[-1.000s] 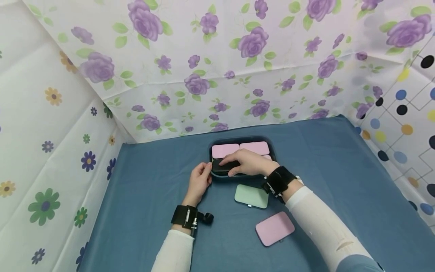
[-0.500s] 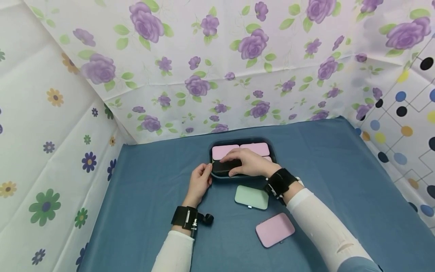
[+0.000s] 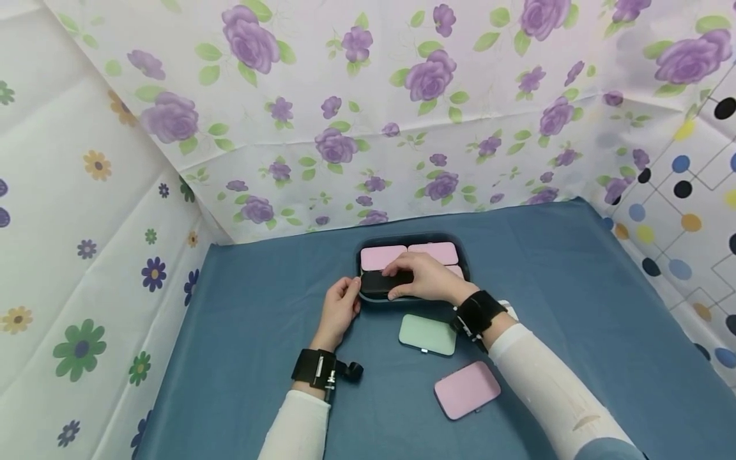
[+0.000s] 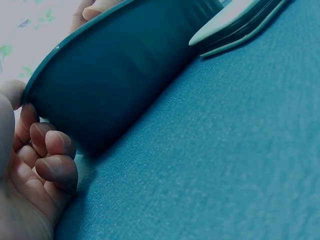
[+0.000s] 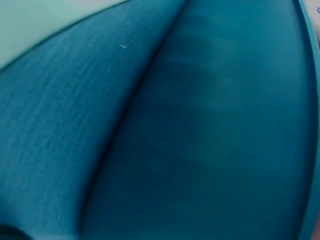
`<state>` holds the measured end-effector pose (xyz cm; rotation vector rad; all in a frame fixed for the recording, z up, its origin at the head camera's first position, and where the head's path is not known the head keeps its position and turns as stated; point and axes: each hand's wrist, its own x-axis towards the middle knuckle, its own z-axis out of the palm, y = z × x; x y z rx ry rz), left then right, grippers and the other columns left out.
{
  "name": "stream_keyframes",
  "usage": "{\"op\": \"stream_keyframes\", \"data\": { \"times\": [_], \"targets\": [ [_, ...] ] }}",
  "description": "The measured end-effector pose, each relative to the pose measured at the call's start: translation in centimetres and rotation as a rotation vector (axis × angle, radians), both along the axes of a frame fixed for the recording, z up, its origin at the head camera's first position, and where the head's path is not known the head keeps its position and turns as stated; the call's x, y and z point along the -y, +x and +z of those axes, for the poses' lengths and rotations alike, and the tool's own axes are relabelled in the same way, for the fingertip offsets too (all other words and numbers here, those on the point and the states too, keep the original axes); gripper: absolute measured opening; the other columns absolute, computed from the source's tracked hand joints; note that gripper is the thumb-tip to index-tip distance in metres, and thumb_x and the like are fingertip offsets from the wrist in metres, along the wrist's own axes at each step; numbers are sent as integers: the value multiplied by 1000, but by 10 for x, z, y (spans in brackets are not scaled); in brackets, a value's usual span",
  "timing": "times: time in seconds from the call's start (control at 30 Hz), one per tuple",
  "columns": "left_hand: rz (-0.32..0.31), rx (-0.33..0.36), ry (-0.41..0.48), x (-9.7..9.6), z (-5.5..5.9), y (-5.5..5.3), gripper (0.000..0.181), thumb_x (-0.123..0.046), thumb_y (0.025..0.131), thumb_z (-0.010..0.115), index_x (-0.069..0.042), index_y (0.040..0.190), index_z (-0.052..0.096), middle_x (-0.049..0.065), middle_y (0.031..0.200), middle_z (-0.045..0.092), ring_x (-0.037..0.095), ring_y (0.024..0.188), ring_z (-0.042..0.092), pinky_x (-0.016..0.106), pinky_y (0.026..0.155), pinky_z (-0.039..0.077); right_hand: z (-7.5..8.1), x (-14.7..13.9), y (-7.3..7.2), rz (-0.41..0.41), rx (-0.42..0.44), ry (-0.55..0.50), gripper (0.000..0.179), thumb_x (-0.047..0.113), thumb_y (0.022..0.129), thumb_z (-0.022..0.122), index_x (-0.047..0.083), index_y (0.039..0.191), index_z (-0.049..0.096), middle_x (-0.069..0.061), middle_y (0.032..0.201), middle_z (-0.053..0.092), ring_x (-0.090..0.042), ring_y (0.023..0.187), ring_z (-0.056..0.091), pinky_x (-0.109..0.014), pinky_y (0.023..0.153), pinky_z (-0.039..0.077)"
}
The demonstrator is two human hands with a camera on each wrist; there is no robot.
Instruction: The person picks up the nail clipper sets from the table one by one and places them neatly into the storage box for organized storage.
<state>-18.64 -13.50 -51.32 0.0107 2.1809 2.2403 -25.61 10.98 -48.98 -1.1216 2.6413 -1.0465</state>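
Observation:
A dark blue bin [image 3: 411, 238] holds pink flat cases [image 3: 382, 258] and a black case [image 3: 375, 283] in its near left part. My left hand [image 3: 338, 308] pinches the bin's left rim between thumb and forefinger; in the left wrist view, its other fingers curl beside the bin wall [image 4: 115, 65]. Over the bin, my right hand [image 3: 427, 277] grips the black case, thumb on the near side and fingertips on the far part of its top. The right hand covers the black case's right end. The right wrist view shows the bin's outer wall [image 5: 210, 120], not the fingers.
A mint green case [image 3: 427, 334] lies on the blue tablecloth [image 3: 259, 319] just in front of the bin. Closer to me lies a pink case [image 3: 467, 390], turned at an angle. A flowered cloth [image 3: 345, 115] hangs behind the table.
My right fingertips have shifted slightly right along the black case, exposing more of its top. The left hand keeps its place at the rim.

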Motion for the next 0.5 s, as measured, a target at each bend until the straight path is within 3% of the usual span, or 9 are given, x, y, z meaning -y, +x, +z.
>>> {"op": "stream_keyframes", "data": {
  "times": [0.17,0.27,0.5],
  "targets": [
    [-16,3,7,0,-1,0,35,-21,115,54,1,87,56,10,68,47,20,58,45,24,49,35,3,-16,11,-22,11,-1,39,31,95,87,23,131,74,5,129,67,-17,109,62,-42,94,52],
    [-15,-6,11,1,-1,0,36,-21,115,54,2,87,55,10,68,47,18,57,45,24,49,34,3,-23,14,-57,36,-8,39,30,95,86,24,132,72,4,133,67,-17,124,61,-44,109,48],
    [-20,-8,16,4,0,0,38,-20,115,54,9,90,53,10,68,47,16,56,45,24,50,34,1,-23,13,-54,29,20,41,24,94,87,19,133,72,1,133,69,-18,123,63,-44,109,49]
  ]
}}
